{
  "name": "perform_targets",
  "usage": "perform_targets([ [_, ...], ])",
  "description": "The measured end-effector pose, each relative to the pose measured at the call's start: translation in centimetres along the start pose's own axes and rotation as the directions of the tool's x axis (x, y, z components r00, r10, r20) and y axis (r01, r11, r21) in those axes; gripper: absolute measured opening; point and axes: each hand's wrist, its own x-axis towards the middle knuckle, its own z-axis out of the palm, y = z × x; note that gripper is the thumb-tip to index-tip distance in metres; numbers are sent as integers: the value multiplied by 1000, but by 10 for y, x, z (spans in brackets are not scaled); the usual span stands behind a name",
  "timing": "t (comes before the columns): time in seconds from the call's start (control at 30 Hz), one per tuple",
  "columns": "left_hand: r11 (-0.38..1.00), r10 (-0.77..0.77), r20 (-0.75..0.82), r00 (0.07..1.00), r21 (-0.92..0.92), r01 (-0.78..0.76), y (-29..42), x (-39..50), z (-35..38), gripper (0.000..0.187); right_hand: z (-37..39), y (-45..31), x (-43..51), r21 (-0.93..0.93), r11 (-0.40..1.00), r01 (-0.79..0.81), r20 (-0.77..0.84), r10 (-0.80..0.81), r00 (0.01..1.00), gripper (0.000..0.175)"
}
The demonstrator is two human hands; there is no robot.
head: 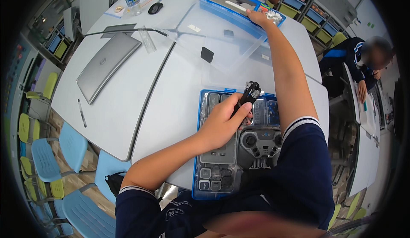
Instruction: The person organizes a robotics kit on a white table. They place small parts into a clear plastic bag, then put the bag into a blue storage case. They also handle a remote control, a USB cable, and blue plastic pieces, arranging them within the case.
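Observation:
My left hand (pixel 225 116) is closed around a bundle of black cables (pixel 251 93) with clear plugs, held above a blue-edged VEX kit tray (pixel 196 174). In that tray lie a grey VEX controller (pixel 264 142), several small grey modules (pixel 216 185) and clear-lidded small boxes. My right arm reaches far forward, and my right hand (pixel 257 17) is at the edge of a second blue parts box (pixel 221 9), by a white strip and a heap of small light grey parts (pixel 274 16). Whether its fingers grip anything is not clear.
Clear plastic lids (pixel 237 50) lie between the boxes. A grey laptop (pixel 107 65), a clear ruler (pixel 146 39), a pen (pixel 82 113), a mouse (pixel 155 8) and a water bottle (pixel 132 1) are on the left tables. One person stands across; another leans over a table at right.

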Motion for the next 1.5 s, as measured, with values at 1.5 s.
perform_targets([
  [1.5, 953, 234, 337, 912, -266, -147, -1, -3, 4, 48, -50, -35, -500, 75, 760, 645, -568, -500, 654, 12],
])
